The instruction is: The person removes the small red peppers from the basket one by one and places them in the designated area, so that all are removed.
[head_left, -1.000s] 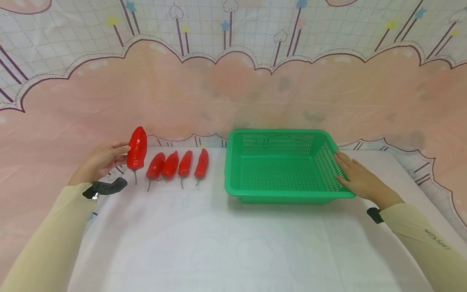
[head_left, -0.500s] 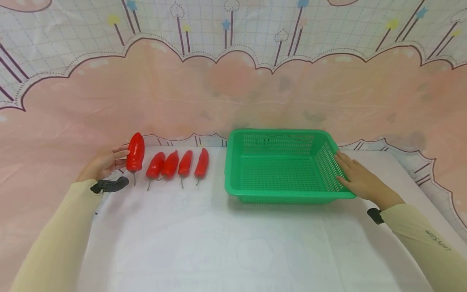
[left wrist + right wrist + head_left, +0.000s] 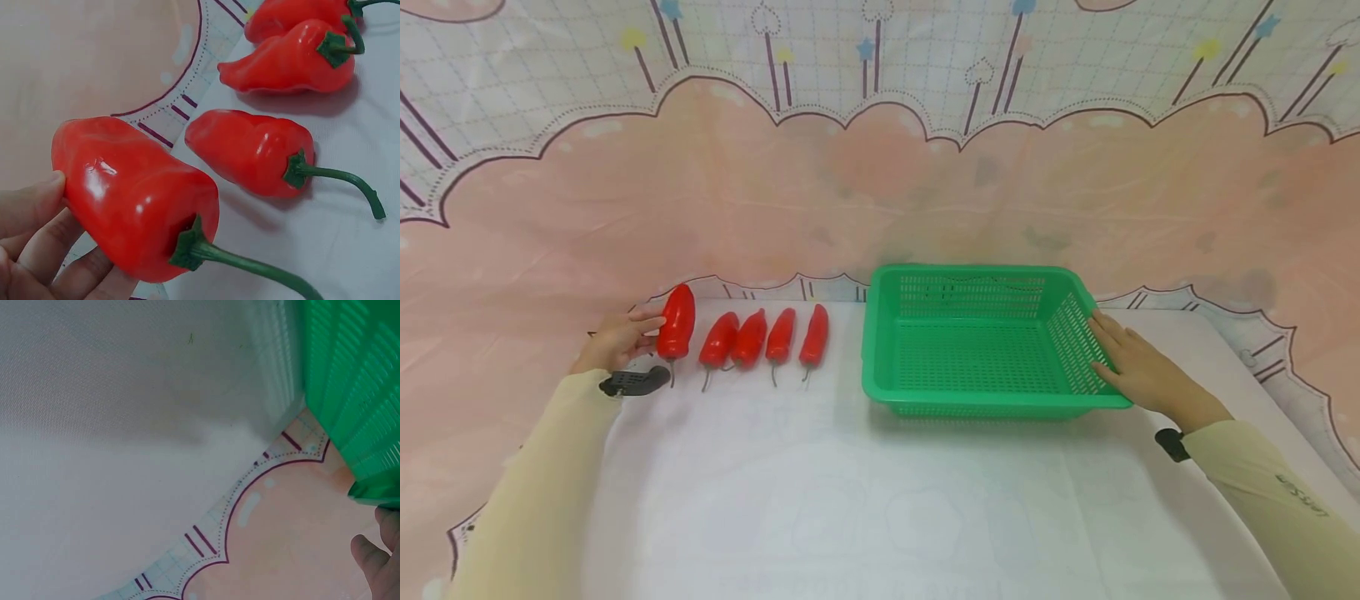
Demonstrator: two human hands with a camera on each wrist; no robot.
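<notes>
My left hand (image 3: pixel 617 340) pinches a glossy red pepper (image 3: pixel 677 322) between thumb and fingers at the left end of a row of peppers. In the left wrist view, this pepper (image 3: pixel 131 194) has its green stem (image 3: pixel 250 262) pointing away from the fingers, toward the lower right. Beside it on the cloth lies another red pepper (image 3: pixel 256 153). My right hand (image 3: pixel 1138 367) rests with straight fingers on the right rim of a green perforated basket (image 3: pixel 992 400). In the right wrist view, fingertips (image 3: pixel 370 553) show right by the basket's rim (image 3: pixel 375 494).
Several red peppers lie side by side on the white cloth (image 3: pixel 850 500), the rightmost pepper (image 3: pixel 814 337) left of the basket. The basket's slatted floor (image 3: pixel 973 354) shows bare. Behind the table hangs a pink patterned cloth (image 3: pixel 880 192).
My left hand has lowered the pepper and brought it slightly left and nearer to me. My right hand and the basket stay in place.
</notes>
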